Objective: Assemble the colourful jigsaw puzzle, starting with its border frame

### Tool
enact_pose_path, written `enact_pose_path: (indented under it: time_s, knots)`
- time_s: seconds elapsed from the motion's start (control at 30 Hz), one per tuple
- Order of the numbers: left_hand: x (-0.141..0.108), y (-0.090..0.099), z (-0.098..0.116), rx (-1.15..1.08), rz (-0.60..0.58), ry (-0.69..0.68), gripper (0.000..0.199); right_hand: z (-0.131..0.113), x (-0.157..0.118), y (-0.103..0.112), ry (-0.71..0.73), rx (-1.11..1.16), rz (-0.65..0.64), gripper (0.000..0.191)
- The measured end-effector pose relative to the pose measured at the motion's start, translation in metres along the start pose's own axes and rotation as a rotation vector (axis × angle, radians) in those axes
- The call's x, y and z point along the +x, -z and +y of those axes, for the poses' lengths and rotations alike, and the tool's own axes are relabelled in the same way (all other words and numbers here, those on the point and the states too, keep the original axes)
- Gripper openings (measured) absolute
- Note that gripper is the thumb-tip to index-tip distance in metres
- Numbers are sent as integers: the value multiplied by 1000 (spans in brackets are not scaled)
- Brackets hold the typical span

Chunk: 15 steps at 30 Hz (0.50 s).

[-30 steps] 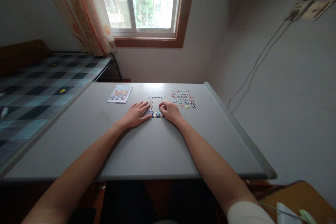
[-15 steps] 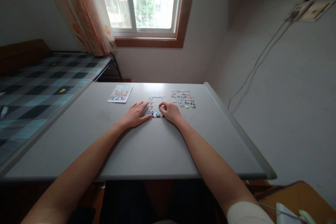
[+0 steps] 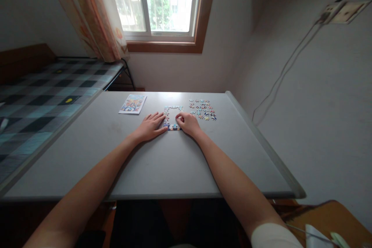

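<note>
A rectangular border of joined jigsaw pieces (image 3: 174, 127) lies on the grey table (image 3: 162, 162), its middle showing bare tabletop. Flat on the table at its left side rests my left hand (image 3: 151, 126), fingers spread and fingertips touching the border's left edge. My right hand (image 3: 188, 123) is over the border's lower right part, thumb and forefinger pinched together. Whatever lies between those fingertips is too small or hidden to make out. Several loose jigsaw pieces (image 3: 206, 118) are spread to the right, beyond my right hand.
A printed picture sheet (image 3: 133, 104) lies at the table's back left. Beside the table on the left is a bed with a checked cover (image 3: 87, 75). A wall with hanging cables (image 3: 280, 75) runs along the right, and a wooden chair (image 3: 340, 217) stands at lower right.
</note>
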<state>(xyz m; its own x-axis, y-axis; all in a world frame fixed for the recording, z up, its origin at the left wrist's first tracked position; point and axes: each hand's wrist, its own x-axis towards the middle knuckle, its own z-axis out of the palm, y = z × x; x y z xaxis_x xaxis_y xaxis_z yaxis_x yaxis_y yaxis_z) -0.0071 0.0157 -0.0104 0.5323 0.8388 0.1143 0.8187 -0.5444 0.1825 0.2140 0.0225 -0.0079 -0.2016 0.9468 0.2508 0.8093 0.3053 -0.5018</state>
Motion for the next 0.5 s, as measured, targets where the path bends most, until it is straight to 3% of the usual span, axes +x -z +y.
enact_pose_path:
  time_s: [0.5]
  knots:
    - [0,-2,-1,12,-4,1,69,2,1,-2,-6,-7,5,19]
